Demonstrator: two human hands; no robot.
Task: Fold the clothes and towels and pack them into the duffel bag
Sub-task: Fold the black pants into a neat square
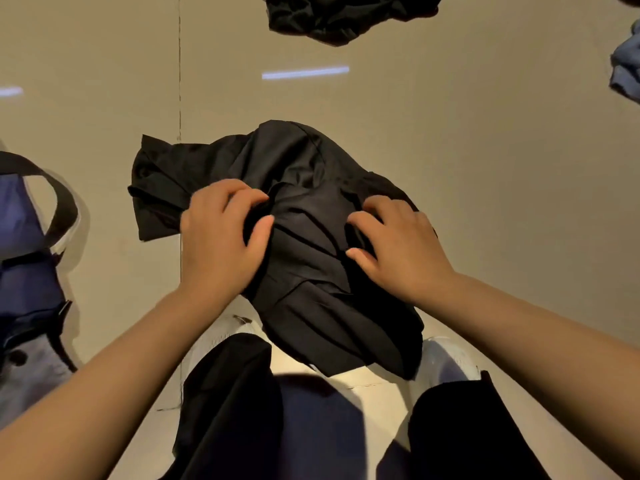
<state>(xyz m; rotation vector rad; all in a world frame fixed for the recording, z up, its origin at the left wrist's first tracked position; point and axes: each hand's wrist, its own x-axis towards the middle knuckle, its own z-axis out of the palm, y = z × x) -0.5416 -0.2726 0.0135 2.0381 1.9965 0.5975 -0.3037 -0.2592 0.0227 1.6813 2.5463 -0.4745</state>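
Floor (485, 168), pale and glossy, fills the view and carries everything; a thin seam runs down it left of centre, and strips of light reflect near its far side. Duffel bag (24, 271), navy with a black strap looped above it, lies at the floor's left edge, well apart from the garment being handled. Toward the middle of the floor, just ahead of the person's white shoes (446, 358), a black garment (304, 174) lies crumpled and partly bunched, one flat end spread toward the left. Another black heap (346, 15) sits at the far edge, and a light blue cloth (628, 64) shows at the right edge, cut off by the frame. Both forearms reach forward over dark trousers (228, 393). On the garment, the left hand (221, 233) curls its fingers and thumb into the fabric, gathering a fold near the middle. Beside it, the right hand (398, 247) does the same, fingers bent and digging into the cloth, with taut creases between the two.
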